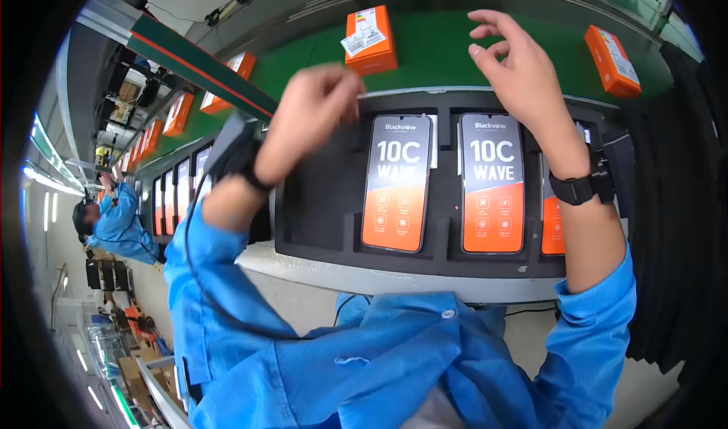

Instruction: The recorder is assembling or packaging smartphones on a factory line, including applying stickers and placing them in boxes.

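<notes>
Over the left part of a black foam tray (318, 224), my left hand (312, 112) hangs with its fingers curled and smeared by motion; whether anything is in them is hidden. My right hand (519, 71) is raised above the tray's far edge, thumb and fingers apart, holding nothing. Two smartphones (396, 182) (491, 182) with grey and orange front films lie face up in the tray's slots. A third smartphone (552, 216) is partly covered by my right forearm. Beyond the tray, nearest my left fingertips, an orange box (371, 42) with white labels stands on the green belt (432, 46).
Another orange box (613, 61) rests on the belt at the right. Several more orange boxes line the belt at the left, past a green post (205, 65) slanting across. A co-worker in blue (121, 216) is at the far left, near more trayed phones (182, 186).
</notes>
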